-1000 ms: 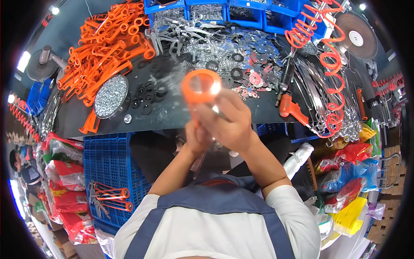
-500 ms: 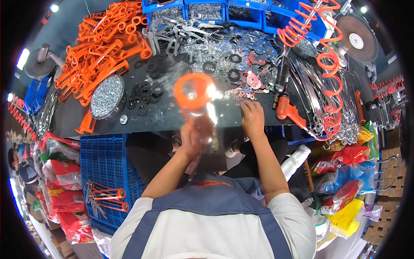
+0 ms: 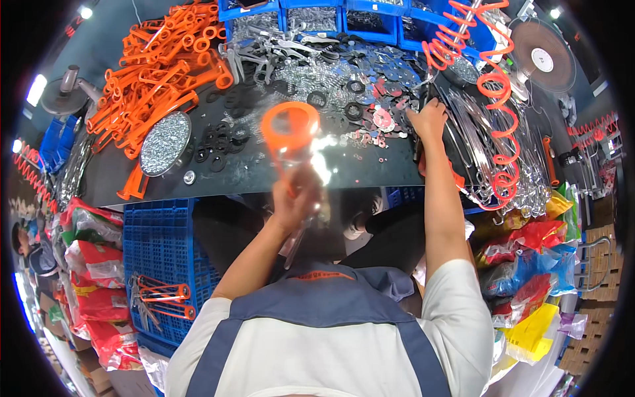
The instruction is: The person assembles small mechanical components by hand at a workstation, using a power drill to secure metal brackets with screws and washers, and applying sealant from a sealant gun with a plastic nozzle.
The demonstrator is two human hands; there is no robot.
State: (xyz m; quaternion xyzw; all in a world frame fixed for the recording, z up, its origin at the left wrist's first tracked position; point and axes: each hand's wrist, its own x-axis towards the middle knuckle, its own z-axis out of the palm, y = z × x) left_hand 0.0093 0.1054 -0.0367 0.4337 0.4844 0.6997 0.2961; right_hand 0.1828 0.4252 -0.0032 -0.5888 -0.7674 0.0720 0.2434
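My left hand (image 3: 292, 204) is closed around the lower part of an orange caulking gun frame (image 3: 286, 142). Its ring end points up and away over the near table edge; the frame is partly blurred, and a rod-like part runs below the hand. At the right of the table my right hand (image 3: 428, 120) has its fingers round a black inline air screwdriver (image 3: 418, 148), whose middle the hand covers. Behind my right forearm lies an orange pistol-grip tool (image 3: 452, 173), mostly hidden. Small pink and metal washers (image 3: 372, 139) are scattered left of that hand.
Orange frames (image 3: 155, 79) pile up at the left, beside a round dish of small metal parts (image 3: 165, 145). Springs (image 3: 297, 76), black rings (image 3: 218, 142) and discs cover the middle. Blue bins (image 3: 374, 25) line the back. A red coiled hose (image 3: 503, 126) hangs over steel rods (image 3: 473, 139).
My right hand has moved from the near table edge up and right to the black air screwdriver and closed on it. The left hand and the caulking gun frame have shifted slightly.
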